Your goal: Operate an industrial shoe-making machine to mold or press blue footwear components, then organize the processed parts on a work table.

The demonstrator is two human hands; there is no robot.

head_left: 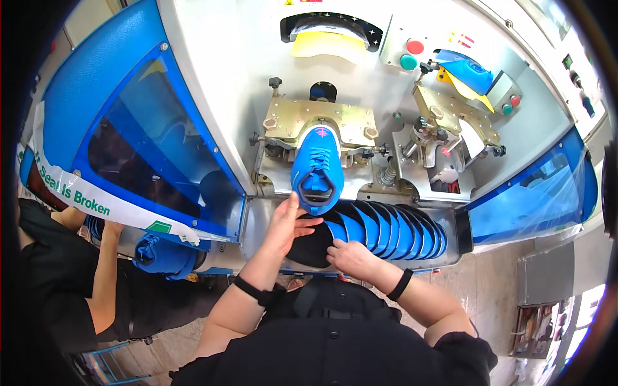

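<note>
A blue lace-up shoe upper sits in the machine's left clamping station, its toe under the metal plate and its heel toward me. My left hand is at the heel with fingers apart; the thumb points up beside the shoe, and I cannot tell whether it touches. Below the shoe, my right hand is closed on the edge of the nearest flat shoe piece, blue with black, at the left end of an overlapping row. A black part lies under my left fingers.
The row rests in a metal tray before the machine. A second clamping station stands right, with red and green buttons above. A blue windowed panel borders the left. Beyond it, another person's arm is near a blue shoe.
</note>
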